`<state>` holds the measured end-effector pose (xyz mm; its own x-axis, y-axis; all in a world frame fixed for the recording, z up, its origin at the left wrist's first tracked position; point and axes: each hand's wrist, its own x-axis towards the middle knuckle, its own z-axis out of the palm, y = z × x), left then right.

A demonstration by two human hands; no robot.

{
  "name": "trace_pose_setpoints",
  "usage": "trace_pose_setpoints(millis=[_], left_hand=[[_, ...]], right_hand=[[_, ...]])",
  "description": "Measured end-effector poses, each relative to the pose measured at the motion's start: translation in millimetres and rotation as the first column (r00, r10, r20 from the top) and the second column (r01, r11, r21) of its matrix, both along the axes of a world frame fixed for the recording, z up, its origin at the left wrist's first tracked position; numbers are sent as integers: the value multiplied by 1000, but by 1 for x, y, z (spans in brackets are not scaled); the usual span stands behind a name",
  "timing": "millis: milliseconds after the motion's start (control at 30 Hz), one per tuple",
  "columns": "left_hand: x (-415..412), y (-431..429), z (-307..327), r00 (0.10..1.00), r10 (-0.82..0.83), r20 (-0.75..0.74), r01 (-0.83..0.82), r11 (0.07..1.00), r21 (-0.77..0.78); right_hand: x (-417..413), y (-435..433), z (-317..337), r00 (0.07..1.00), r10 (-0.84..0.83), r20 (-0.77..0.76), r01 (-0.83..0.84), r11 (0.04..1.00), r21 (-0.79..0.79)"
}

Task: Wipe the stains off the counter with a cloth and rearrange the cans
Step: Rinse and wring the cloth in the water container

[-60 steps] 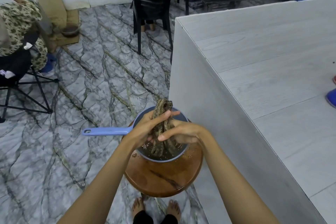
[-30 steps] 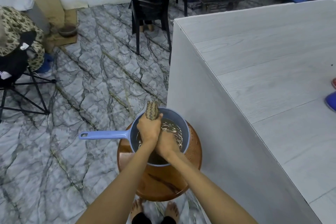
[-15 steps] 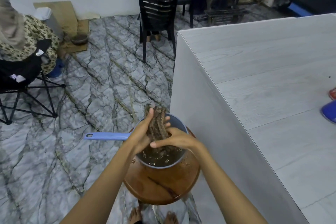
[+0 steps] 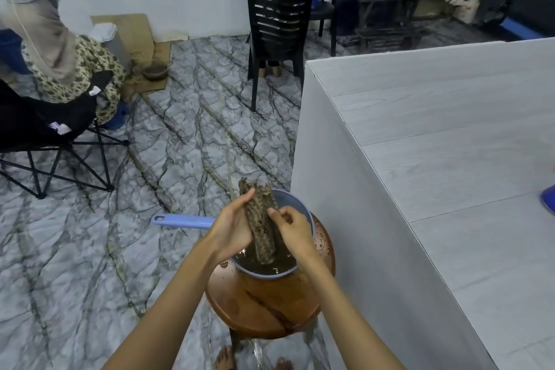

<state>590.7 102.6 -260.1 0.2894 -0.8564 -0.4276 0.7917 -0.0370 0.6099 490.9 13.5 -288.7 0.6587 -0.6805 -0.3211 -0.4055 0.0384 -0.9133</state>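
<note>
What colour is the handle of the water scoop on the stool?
The handle is light blue, clearest in the head view.

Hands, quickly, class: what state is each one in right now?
Left hand: grips the cloth.
Right hand: pinches the same cloth.

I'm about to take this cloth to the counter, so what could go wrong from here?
1. The cloth, held by the left hand and right hand over the blue pan, looks soaked. The water is dark, so it may drip or smear on the pale counter.
2. The pan's handle sticks out past the wooden stool; a knock could tip it.
3. The floor by the bare feet looks wet, so it is likely slippery.
</note>
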Motion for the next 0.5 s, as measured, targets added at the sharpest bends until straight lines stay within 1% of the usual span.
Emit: trace_pose_setpoints(millis=[67,167,233,267,333,400,467,500], left_hand=[[-2,0,0,998,-7,62,4,999,52],[-6,-1,-4,987,-20,160,-9,984,179],[-10,-3,-10,978,4,206,-51,973,225],[-11,-4,-12,971,35,236,-94,964,247],[-11,-6,-17,946,114,302,-207,932,298],[-9,-8,-25,925,160,345,-290,884,366],[-9,-11,-37,905,157,395,-340,825,451],[-11,-14,-43,892,142,430,-368,780,507]], right_hand=[[0,1,1,999,8,45,-10,998,55],[1,-3,5,998,39,52,-51,965,256],[0,-6,6,998,49,35,-58,938,343],[-1,-7,7,998,45,43,-58,935,350],[-2,-9,10,998,12,59,-30,945,326],[-1,-11,12,999,-18,47,6,967,256],[2,-13,14,999,12,-39,-7,991,134],[4,-13,13,995,29,-100,-20,996,88]])
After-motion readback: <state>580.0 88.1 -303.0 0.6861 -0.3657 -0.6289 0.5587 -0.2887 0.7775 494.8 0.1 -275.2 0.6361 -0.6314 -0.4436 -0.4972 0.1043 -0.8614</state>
